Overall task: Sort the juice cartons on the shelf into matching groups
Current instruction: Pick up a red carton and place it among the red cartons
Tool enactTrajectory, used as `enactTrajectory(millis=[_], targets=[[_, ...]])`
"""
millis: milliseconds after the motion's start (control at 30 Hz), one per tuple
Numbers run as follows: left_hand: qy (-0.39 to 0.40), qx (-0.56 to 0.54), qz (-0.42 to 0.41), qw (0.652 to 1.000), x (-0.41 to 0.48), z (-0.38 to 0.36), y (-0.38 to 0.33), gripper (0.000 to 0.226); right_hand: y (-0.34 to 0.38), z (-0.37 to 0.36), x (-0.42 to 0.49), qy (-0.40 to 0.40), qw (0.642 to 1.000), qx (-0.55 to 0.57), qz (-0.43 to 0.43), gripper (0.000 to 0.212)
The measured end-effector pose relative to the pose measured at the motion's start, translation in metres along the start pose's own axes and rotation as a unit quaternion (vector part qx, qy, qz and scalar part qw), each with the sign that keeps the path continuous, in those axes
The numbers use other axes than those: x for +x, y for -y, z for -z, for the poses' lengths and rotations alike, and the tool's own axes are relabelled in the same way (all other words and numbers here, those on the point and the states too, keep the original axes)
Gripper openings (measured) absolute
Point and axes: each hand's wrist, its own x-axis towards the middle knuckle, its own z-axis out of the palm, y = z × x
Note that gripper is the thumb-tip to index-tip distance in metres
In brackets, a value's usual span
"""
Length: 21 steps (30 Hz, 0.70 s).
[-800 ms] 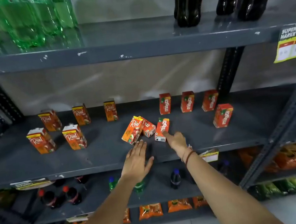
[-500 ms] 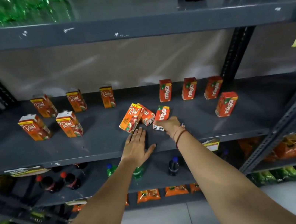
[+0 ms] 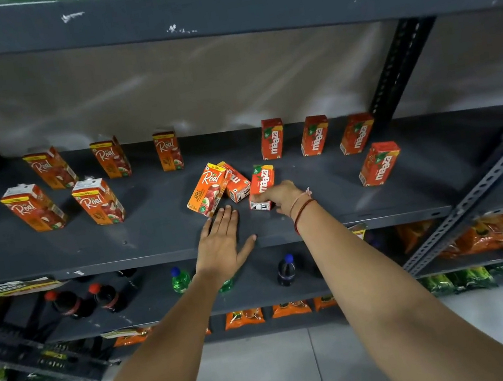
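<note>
A: Head view, middle shelf [image 3: 152, 239]. What stands on the left side?

B: Five upright Real cartons: three in a back row [image 3: 50, 169], [image 3: 111, 158], [image 3: 168, 150], and two nearer the front [image 3: 34, 208], [image 3: 98, 202].

A: And on the right side?

B: Four upright Maaza cartons: three along the back [image 3: 272, 138], [image 3: 314, 135], [image 3: 356, 133], and one further forward and to the right [image 3: 379, 163].

A: The centre of the shelf?

B: A loose cluster of three. A tipped Real apple carton [image 3: 207, 190] leans against a small Maaza carton on its side [image 3: 237, 183]. Just right of these lies a third Maaza carton [image 3: 262, 185], tilted, with its base end toward the shelf front.

A: State of the right hand [image 3: 281, 197]?

B: Its fingers are curled over the lower end of the third Maaza carton, gripping it; the carton looks to rest on the shelf. Thread bands circle the wrist [image 3: 302, 207].

A: State of the left hand [image 3: 224, 244]?

B: Flat and spread, palm down on the shelf front, holding nothing. Its fingertips [image 3: 225, 211] lie just beside the lower corner of the tipped Real apple carton; contact cannot be confirmed.

A: Surroundings?

B: The upper shelf [image 3: 214, 8] carries bottles cut off by the frame. The lower shelf holds dark cola bottles [image 3: 70, 303] and green bottles [image 3: 179, 280]; orange packets [image 3: 497, 233] lie at lower right.
</note>
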Motion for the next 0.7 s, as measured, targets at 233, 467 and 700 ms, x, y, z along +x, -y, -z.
enactTrajectory(millis=[233,467,700], targets=[[-0.003,0.008,0.0,1.0,-0.001,0.0,0.001,0.074,-0.017,-0.008,-0.012,-0.01,0.995,-0.017,0.099,0.057],[-0.011,0.008,-0.008,1.0,-0.002,-0.001,0.002,0.078,-0.046,-0.014,-0.038,-0.008,0.985,0.076,0.154,0.057],[-0.002,0.0,-0.006,1.0,-0.001,0.0,0.001,0.08,-0.057,-0.017,-0.053,0.051,0.969,0.149,0.191,0.049]])
